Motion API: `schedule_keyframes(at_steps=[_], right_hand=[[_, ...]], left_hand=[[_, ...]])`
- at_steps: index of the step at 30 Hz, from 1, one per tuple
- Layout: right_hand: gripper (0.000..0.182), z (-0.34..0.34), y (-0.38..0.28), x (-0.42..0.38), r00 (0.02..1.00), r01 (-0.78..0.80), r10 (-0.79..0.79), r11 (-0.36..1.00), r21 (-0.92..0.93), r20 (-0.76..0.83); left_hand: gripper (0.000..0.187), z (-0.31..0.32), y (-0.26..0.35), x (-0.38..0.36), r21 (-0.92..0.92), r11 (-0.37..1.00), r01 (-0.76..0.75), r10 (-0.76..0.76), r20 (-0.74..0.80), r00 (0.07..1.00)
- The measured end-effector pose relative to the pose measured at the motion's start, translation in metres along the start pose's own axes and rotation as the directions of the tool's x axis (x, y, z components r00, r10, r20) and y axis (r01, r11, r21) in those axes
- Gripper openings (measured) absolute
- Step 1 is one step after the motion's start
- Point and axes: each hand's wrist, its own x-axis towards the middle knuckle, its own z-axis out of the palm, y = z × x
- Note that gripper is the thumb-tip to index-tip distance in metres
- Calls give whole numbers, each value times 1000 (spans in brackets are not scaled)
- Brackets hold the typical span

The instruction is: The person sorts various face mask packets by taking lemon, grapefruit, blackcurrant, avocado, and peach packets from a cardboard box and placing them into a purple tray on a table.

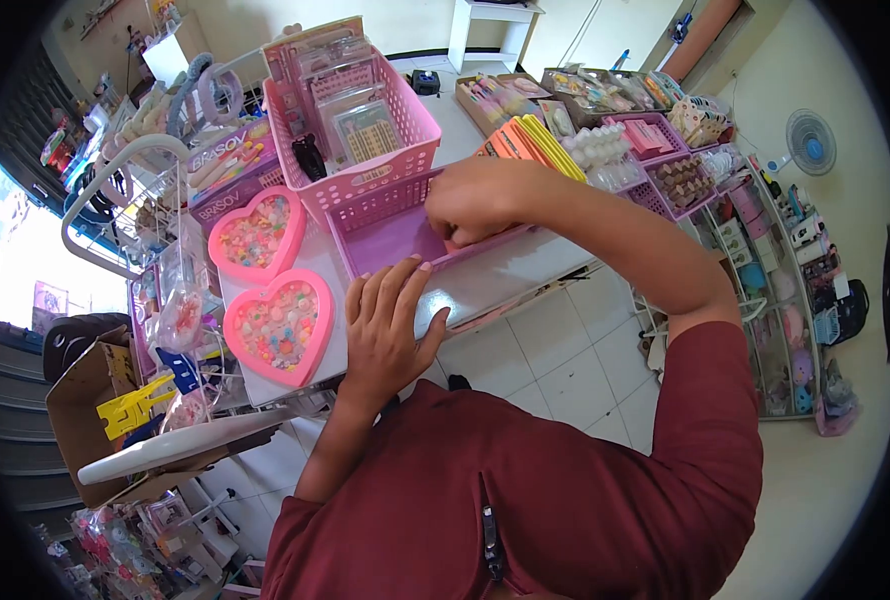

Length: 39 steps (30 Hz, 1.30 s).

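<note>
My right hand (480,203) reaches into a shallow purple basket (385,238) on the white table, its fingers curled down near the basket's right end. A bit of something reddish shows under the fingertips, but most of it is hidden by the hand. My left hand (389,318) lies open at the basket's front edge, fingers stretched forward and thumb out to the side. Left of it are two pink heart-shaped boxes (324,325) filled with colourful beads. Behind the basket stands a taller pink basket (422,118) with clear-packed goods.
Orange and yellow packs (535,147) stand right behind my right hand. Farther right are cartons and purple trays (655,185) of small goods. A white wire rack (125,155) and an open cardboard box (80,405) are at the left. White floor tiles (565,375) show below.
</note>
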Motion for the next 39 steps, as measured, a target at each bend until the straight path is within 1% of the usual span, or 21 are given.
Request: schedule_keyframes(at_steps=[4, 6, 10, 12, 14, 15, 16, 18, 20, 22, 23, 24, 26, 28, 30, 31, 32, 33, 34, 36, 39], right_hand=[[18, 15, 10, 18, 997, 68, -69, 997, -28, -27], [20, 18, 6, 19, 997, 9, -19, 991, -136, -75], [17, -1, 0, 4, 1000, -2, 0, 995, -101, -15], [18, -10, -6, -15, 991, 30, -15, 993, 115, -130], [19, 5, -3, -35, 833, 201, -131, 977, 74, -537], [19, 3, -13, -52, 744, 286, -132, 949, 134, -655], [19, 1, -25, -72, 641, 376, -115, 909, 179, -759], [14, 22, -37, -111, 589, 656, -181, 676, 335, -788], [14, 61, -49, -134, 619, 764, -246, 409, 499, -746], [15, 121, -53, -137, 763, 642, -257, 200, 740, -593], [18, 154, -53, -130, 899, 395, -245, 104, 913, -362], [21, 192, -53, -117, 960, 106, -263, 9, 994, -100], [26, 298, -57, -70, 985, -105, -149, -114, 988, 87], [38, 417, -79, -20, 961, -177, 169, -235, 956, 219], [45, 552, -108, 27, 894, -162, 427, 21, 987, 137], [45, 578, -116, 31, 902, -159, 411, 28, 987, 134], [47, 596, -122, 32, 861, -243, 458, -16, 970, 223], [48, 609, -126, 32, 811, -320, 499, -60, 946, 306], [48, 621, -123, 28, 824, -315, 484, -43, 948, 295], [46, 645, -104, 19, 890, -405, 300, 171, 898, 344], [39, 664, -79, 12, 876, -468, 194, 131, 874, 441]], left_hand=[[65, 0, -1, 1, -9, 1000, -9, 9, -12, 1000], [65, -1, 0, 1, -11, 1000, -7, 7, -7, 1000], [65, -1, 0, 1, -9, 1000, -3, 3, 6, 1000], [64, 0, 0, 0, -6, 1000, 6, -6, 5, 1000], [61, -1, 1, 1, 1, 1000, 18, -18, 10, 1000], [58, -1, 3, 0, 10, 999, 35, -35, 14, 999], [58, 0, 3, -1, 7, 1000, 29, -30, 17, 999], [58, 0, 1, -3, 23, 999, 42, -43, 34, 999], [56, 0, 2, -2, 24, 999, 38, -39, 36, 999], [54, -1, 4, -1, 29, 999, 41, -42, 40, 998], [54, -3, 7, 0, 50, 998, 30, -30, 0, 1000], [54, -4, 8, -1, 72, 997, 19, -16, -41, 999], [48, -2, 3, -24, 113, 991, -68, 80, -104, 991], [43, -2, 4, -33, 167, 975, -145, 172, -163, 972], [36, -3, 13, -30, -376, 912, -161, 218, 113, 969], [36, 0, 20, -33, -363, 920, -149, 204, 116, 972], [37, 5, 28, -37, -565, 799, 204, 53, 405, 913], [38, 10, 34, -42, -608, 566, 557, -7, 672, 740], [38, 19, 36, -53, -598, 572, 562, -30, 669, 743], [36, 50, 28, -93, -321, 348, 881, -119, 917, 381], [43, 84, -4, -225, -114, 261, 959, -354, 913, 205]])
